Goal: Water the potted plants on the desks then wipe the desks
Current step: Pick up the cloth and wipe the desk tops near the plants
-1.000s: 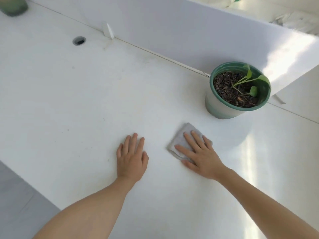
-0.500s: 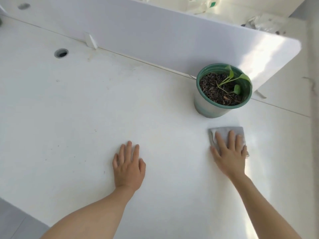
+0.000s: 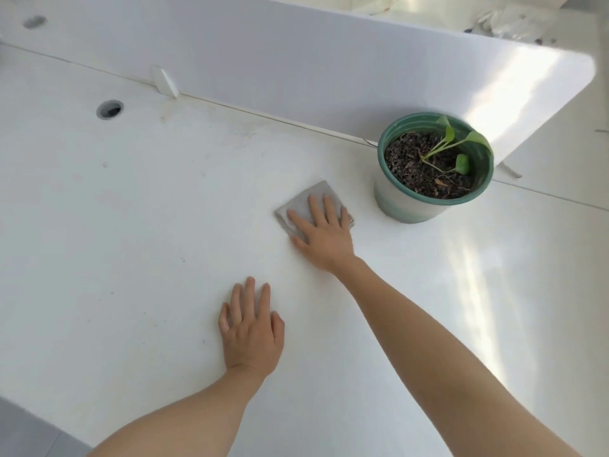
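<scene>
A green pot (image 3: 408,206) with dark soil and a small seedling stands on the white desk (image 3: 131,242), close to the divider. Just left of the pot lies a folded grey cloth (image 3: 303,202). My right hand (image 3: 324,232) presses flat on the cloth, fingers spread, covering its near half. My left hand (image 3: 250,328) rests flat on the bare desk, nearer to me and left of the cloth, holding nothing.
A white divider panel (image 3: 329,61) runs along the back of the desk, with a small bracket (image 3: 163,81) at its foot. A round cable hole (image 3: 109,109) sits at the back left. The desk's front edge drops to grey floor (image 3: 23,433) at lower left.
My right hand has slid the cloth from below the pot leftward and away from me, to the pot's left side. My left hand stays flat in about the same place.
</scene>
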### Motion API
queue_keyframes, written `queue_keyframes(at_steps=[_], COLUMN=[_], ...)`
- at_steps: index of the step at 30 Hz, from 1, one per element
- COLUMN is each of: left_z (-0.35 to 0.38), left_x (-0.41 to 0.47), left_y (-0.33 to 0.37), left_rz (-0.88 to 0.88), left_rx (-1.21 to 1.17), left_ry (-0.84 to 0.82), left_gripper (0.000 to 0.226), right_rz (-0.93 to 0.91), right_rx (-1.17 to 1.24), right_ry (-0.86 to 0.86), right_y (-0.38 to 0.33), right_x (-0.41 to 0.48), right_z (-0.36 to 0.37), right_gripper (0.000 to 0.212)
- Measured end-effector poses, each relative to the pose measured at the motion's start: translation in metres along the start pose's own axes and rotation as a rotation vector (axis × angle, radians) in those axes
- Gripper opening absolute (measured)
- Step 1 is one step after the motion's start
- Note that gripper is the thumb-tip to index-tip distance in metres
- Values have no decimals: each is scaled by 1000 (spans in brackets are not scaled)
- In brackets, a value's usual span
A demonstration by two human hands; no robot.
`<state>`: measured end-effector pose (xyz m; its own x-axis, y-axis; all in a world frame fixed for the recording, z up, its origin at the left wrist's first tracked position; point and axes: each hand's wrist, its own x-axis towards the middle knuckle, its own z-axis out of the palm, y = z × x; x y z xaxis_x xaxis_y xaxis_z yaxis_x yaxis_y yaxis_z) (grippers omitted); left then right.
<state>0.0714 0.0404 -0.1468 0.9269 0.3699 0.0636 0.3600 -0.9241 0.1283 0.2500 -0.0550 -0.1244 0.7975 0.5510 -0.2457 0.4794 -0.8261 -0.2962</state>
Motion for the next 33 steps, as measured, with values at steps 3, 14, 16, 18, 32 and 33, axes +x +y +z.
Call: queue_keyframes(at_steps=[3, 14, 16, 18, 32, 33], left_z=[-3, -13, -15, -17, -31, -36], left_x=[0, -1, 0, -3, -4, -6], left_y=[1, 5, 5, 6, -7, -11], left_rz=[-5, -59, -61, -61, -29, -20], left_rx=[-2, -62, -96, -112, -326, -404], left_ry=[-22, -234, -224, -238, -291, -304], left_gripper=[50, 54, 57, 58, 49, 48], right_rz=[-283, 1042, 890, 715, 544, 576], right_rx=[-105, 239, 210, 144, 188, 258], right_ry=[52, 333, 295, 290, 420, 402], right_y=[10, 96, 51, 7, -60, -61], right_x=[-68, -170, -168, -173, -271, -279], right_z=[26, 2, 19, 32, 55, 55], right_gripper=[49, 52, 53, 48, 34, 36])
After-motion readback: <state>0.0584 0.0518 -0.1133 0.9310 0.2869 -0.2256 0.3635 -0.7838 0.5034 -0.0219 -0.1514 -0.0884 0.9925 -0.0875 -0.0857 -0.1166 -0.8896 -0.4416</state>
